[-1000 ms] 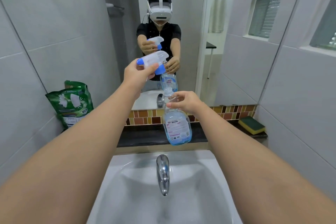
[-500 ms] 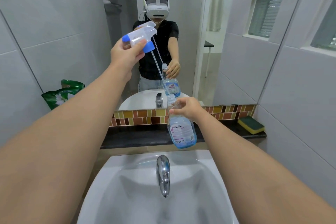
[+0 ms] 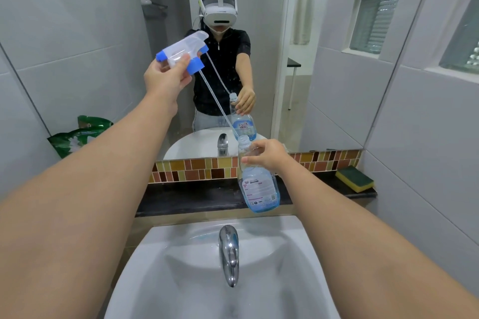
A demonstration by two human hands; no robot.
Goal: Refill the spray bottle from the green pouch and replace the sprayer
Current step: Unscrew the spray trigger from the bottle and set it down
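My left hand (image 3: 166,80) grips the clear sprayer head (image 3: 181,53) with its blue nozzle and collar, raised up and to the left. Its thin dip tube (image 3: 217,103) slants down, and its lower end still sits in the bottle's open mouth. My right hand (image 3: 269,156) holds the clear spray bottle (image 3: 259,189) by the neck over the dark ledge, tilted slightly; blue liquid fills only its bottom. The green pouch (image 3: 75,137) leans against the left wall, partly hidden behind my left forearm.
A white sink (image 3: 181,280) with a chrome tap (image 3: 229,254) lies below my arms. A yellow and green sponge (image 3: 355,179) rests on the dark ledge (image 3: 194,199) at the right. A mirror above the tiled strip reflects a person wearing a headset.
My left hand has lifted the sprayer head off the bottle, up and to the left, drawing the dip tube almost out. The bottle has stayed in my right hand.
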